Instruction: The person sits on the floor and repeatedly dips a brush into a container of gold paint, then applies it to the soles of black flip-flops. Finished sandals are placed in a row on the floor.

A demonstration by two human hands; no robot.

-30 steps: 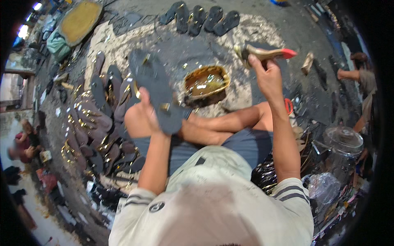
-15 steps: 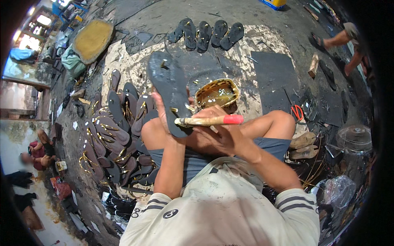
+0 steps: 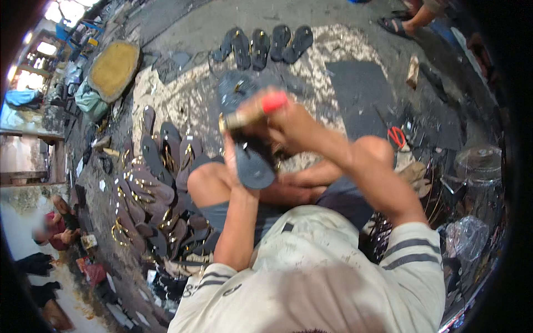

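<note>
A dark sandal sole (image 3: 254,169) is held up in front of me by my left hand (image 3: 230,158), with its fingers wrapped round the edge. The far part of the sole looks shiny and wet, with a gold strap end poking through. My right hand (image 3: 288,126), smeared by motion, grips a wooden-handled brush (image 3: 240,118) with a red handle end, held over the middle of the sole. That hand and forearm hide part of the sole and the bowl behind it.
Finished-looking dark sandals with gold straps (image 3: 147,188) lie piled at my left. Several more sandals (image 3: 260,49) stand in a row at the far side. Red-handled scissors (image 3: 396,136), a wood block (image 3: 412,72) and a fan (image 3: 478,166) are at the right. A person's sandalled foot (image 3: 397,26) shows far right.
My right hand has swung the brush up and away from the sole's near end to its middle. The bowl has become covered by my hand and arm. The view has shifted slightly.
</note>
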